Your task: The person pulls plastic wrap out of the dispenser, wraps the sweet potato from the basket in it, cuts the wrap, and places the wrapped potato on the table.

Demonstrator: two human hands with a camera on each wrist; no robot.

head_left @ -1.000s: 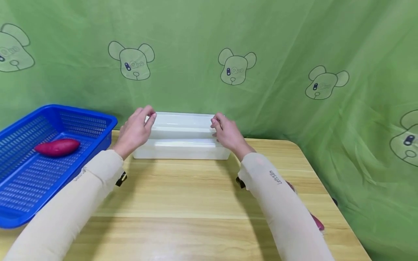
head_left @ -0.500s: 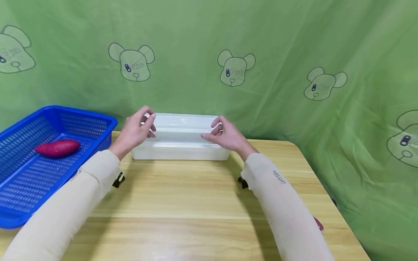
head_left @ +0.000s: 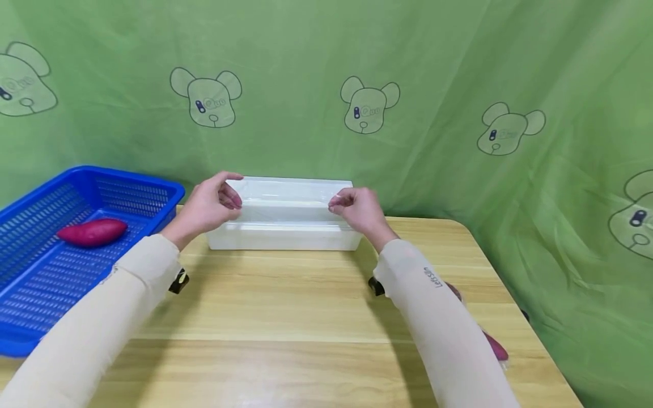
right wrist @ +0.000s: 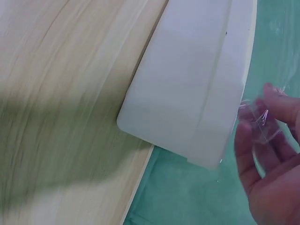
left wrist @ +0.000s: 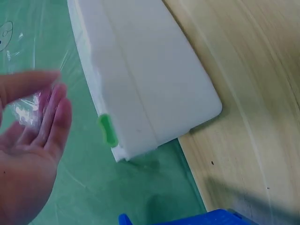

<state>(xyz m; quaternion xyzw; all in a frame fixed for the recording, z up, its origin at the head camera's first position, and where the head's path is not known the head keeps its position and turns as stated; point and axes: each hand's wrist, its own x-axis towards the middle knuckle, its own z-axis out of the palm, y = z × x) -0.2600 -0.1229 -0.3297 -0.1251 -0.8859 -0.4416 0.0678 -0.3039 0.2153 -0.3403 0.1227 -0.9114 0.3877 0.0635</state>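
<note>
Clear plastic film [right wrist: 262, 119] spans the space between both hands, showing mostly as glints. My left hand [head_left: 211, 201] pinches its left part, and shiny film shows between thumb and fingers in the left wrist view. At the other side my right hand [head_left: 361, 209] grips a crumpled bunch of it. Behind and below the hands stands a long white box [head_left: 285, 238] at the table's far edge. A green tab [left wrist: 108, 130] sits near its left end in the left wrist view. Whether the film touches the box cannot be made out.
A blue plastic basket [head_left: 170, 207] at the left holds a red-purple sweet potato [head_left: 93, 232]. Beside the right sleeve, a partly hidden red-purple sweet potato [head_left: 496, 347] lies near the right table edge. A green curtain [head_left: 291, 141] hangs behind the wooden table [head_left: 275, 317].
My left hand has shifted slightly lower and its fingers have regripped the film. The right hand's fingers opened somewhat half a second ago and are now closed together again. The box stayed put.
</note>
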